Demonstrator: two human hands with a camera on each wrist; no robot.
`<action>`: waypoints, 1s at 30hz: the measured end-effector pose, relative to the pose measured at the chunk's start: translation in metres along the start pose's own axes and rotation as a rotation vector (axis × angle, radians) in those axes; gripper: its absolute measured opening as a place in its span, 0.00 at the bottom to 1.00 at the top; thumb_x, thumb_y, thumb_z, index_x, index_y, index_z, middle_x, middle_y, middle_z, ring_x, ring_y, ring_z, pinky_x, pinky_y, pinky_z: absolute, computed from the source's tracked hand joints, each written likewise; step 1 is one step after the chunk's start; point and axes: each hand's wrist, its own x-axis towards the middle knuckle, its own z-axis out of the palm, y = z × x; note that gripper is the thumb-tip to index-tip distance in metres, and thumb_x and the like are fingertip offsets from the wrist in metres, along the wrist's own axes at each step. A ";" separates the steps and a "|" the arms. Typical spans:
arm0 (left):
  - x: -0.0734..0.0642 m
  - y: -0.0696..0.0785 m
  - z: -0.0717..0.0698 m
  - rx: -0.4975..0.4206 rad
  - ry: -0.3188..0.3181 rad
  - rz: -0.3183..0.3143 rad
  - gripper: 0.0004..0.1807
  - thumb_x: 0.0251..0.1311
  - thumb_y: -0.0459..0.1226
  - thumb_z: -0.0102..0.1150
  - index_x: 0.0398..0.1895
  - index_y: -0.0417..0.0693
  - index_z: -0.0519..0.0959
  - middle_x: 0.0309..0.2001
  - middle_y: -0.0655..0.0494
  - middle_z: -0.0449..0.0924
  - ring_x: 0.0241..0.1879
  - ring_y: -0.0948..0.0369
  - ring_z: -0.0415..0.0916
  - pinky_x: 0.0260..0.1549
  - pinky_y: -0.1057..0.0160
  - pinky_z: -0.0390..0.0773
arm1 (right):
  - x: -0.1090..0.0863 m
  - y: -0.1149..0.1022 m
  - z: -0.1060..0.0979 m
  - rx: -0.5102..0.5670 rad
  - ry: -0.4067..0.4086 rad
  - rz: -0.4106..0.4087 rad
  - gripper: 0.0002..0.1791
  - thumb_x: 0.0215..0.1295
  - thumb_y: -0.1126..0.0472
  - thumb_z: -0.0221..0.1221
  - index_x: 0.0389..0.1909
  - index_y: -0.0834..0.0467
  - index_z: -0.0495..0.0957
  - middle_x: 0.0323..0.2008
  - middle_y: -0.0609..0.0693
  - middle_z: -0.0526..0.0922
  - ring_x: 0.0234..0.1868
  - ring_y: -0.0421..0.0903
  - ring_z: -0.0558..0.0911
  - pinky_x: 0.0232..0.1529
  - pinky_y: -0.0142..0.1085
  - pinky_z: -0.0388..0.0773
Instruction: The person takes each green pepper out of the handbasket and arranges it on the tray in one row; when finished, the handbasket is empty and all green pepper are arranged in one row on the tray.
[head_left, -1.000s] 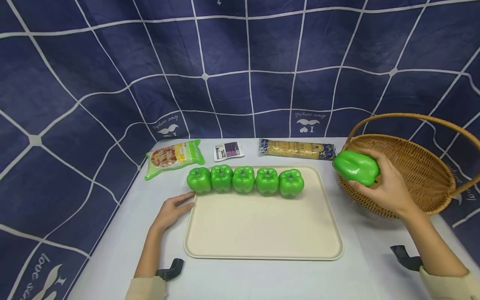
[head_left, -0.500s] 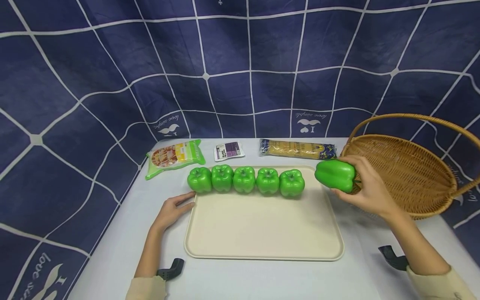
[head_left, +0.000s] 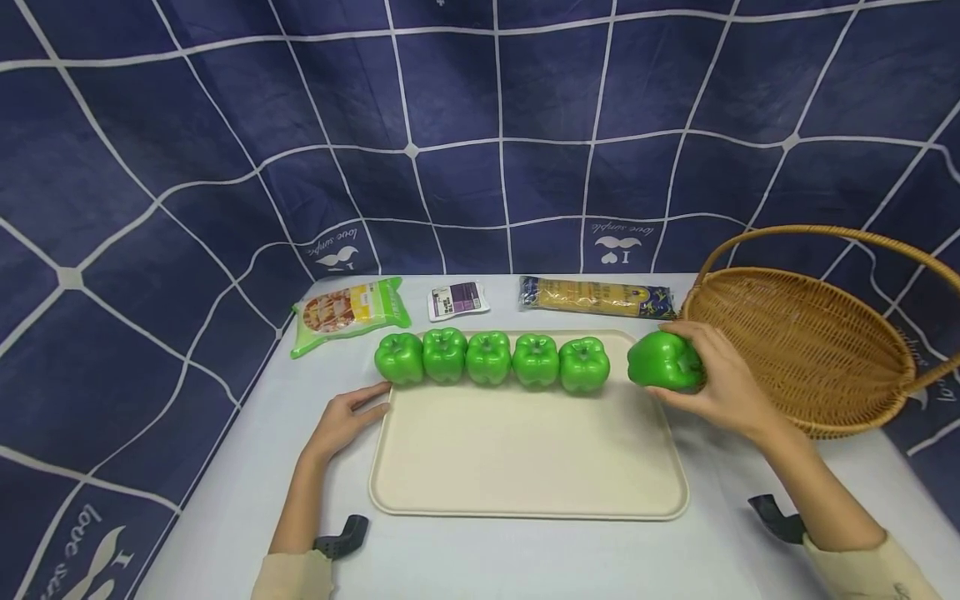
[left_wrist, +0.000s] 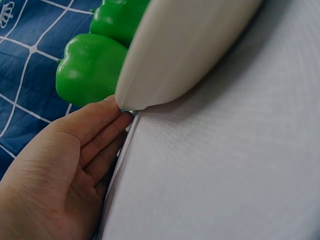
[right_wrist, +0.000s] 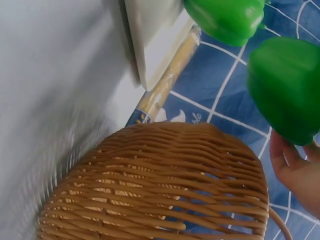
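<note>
My right hand [head_left: 716,379] grips a green bell pepper [head_left: 663,361] above the tray's right back corner, fingers behind it and thumb in front. In the right wrist view that bell pepper [right_wrist: 287,87] is tilted, its stem end towards the fingers. Several more green bell peppers [head_left: 487,358] stand upright in a row along the back of the cream tray [head_left: 525,450]. With its fingers extended, my left hand [head_left: 341,425] touches the tray's left edge. The left wrist view shows the fingertips of that hand [left_wrist: 65,165] at the tray rim, just below a bell pepper [left_wrist: 90,70].
At the right stands a wicker basket [head_left: 810,333] with a tall handle. Behind the tray lie a green food bag [head_left: 348,315], a small white and purple packet [head_left: 457,302] and a long pack of noodles [head_left: 596,298]. A blue checked curtain [head_left: 480,125] encloses the table.
From over the basket's near side, my right hand has carried the bell pepper left to the tray's back right corner, turning it somewhat. My left hand has stayed in place.
</note>
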 end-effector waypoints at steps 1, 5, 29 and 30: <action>0.000 0.000 0.000 0.001 0.001 0.002 0.26 0.55 0.51 0.61 0.56 0.55 0.75 0.57 0.57 0.74 0.61 0.52 0.65 0.60 0.44 0.60 | 0.000 0.000 0.001 -0.008 -0.005 -0.003 0.48 0.29 0.57 0.78 0.59 0.55 0.68 0.52 0.54 0.70 0.52 0.52 0.67 0.46 0.55 0.69; 0.000 0.000 0.000 0.001 -0.001 0.001 0.26 0.55 0.51 0.61 0.56 0.54 0.75 0.57 0.57 0.74 0.61 0.52 0.65 0.60 0.44 0.60 | 0.000 0.000 0.009 -0.044 -0.027 -0.002 0.50 0.29 0.54 0.78 0.60 0.54 0.68 0.52 0.55 0.71 0.50 0.52 0.68 0.46 0.58 0.70; 0.000 0.002 -0.001 0.001 -0.005 -0.015 0.26 0.55 0.52 0.61 0.57 0.55 0.75 0.57 0.57 0.74 0.62 0.51 0.64 0.61 0.44 0.59 | 0.003 0.006 0.040 -0.169 -0.282 0.125 0.46 0.47 0.53 0.71 0.65 0.65 0.60 0.57 0.70 0.65 0.56 0.67 0.65 0.53 0.63 0.65; 0.000 0.002 -0.001 -0.001 -0.007 -0.016 0.26 0.55 0.52 0.61 0.57 0.55 0.75 0.57 0.56 0.74 0.62 0.51 0.64 0.61 0.43 0.59 | 0.003 0.006 0.042 -0.170 -0.288 0.130 0.46 0.47 0.53 0.71 0.65 0.66 0.60 0.57 0.70 0.65 0.57 0.68 0.65 0.53 0.63 0.65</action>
